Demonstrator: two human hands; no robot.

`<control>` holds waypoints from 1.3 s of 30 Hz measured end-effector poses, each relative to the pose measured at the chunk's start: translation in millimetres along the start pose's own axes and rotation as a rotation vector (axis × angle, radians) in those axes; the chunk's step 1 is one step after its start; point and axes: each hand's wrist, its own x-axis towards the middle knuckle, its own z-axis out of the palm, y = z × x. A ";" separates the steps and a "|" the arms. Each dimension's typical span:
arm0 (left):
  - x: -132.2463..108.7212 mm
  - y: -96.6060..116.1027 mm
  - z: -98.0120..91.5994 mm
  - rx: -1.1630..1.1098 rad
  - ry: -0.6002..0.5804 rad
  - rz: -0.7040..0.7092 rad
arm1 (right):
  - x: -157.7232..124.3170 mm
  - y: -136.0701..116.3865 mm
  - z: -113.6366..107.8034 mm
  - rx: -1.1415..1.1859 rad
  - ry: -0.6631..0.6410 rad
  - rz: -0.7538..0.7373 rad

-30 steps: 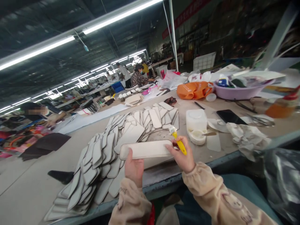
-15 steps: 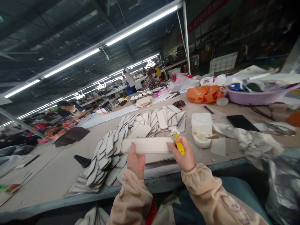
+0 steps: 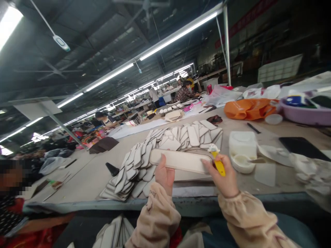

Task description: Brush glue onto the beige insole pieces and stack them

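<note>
A long, cream-coloured panel [image 3: 181, 162] with rounded ends is held up over the near edge of the table. My left hand [image 3: 165, 176] grips its lower left part, thumb on the face and fingers behind. At its right end, my right hand [image 3: 225, 178] touches the panel with thumb or fingertip. That same hand is closed round a yellow-handled tool [image 3: 220, 166], whose upward head is coated in something white and lumpy. Behind the panel lies a curved pile of similar pale, dark-edged pieces [image 3: 134, 155]. Larger flat pieces [image 3: 190, 176] lie just under the panel.
Right of my hands are a white tub [image 3: 242, 143], a small white cup [image 3: 241, 162] with a stick in it and a black phone [image 3: 302, 147]. An orange bag [image 3: 249, 108] and purple basin [image 3: 306, 112] stand beyond. A person [image 3: 11, 193] sits close at left.
My view has swung left, so the table's contents appear further right and a person shows at left. The panel's right end now slopes lower. Both hands keep their holds.
</note>
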 end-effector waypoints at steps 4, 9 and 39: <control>1.2 -0.6 -1.1 0.004 -0.026 -0.003 | 2.0 6.7 0.3 -0.023 0.020 0.016; 5.6 0.5 -6.1 -0.032 0.024 0.028 | 2.6 4.9 1.2 -0.040 -0.003 0.017; 36.8 8.9 -38.9 -0.030 0.044 0.016 | -3.5 7.4 21.3 0.071 -0.185 0.096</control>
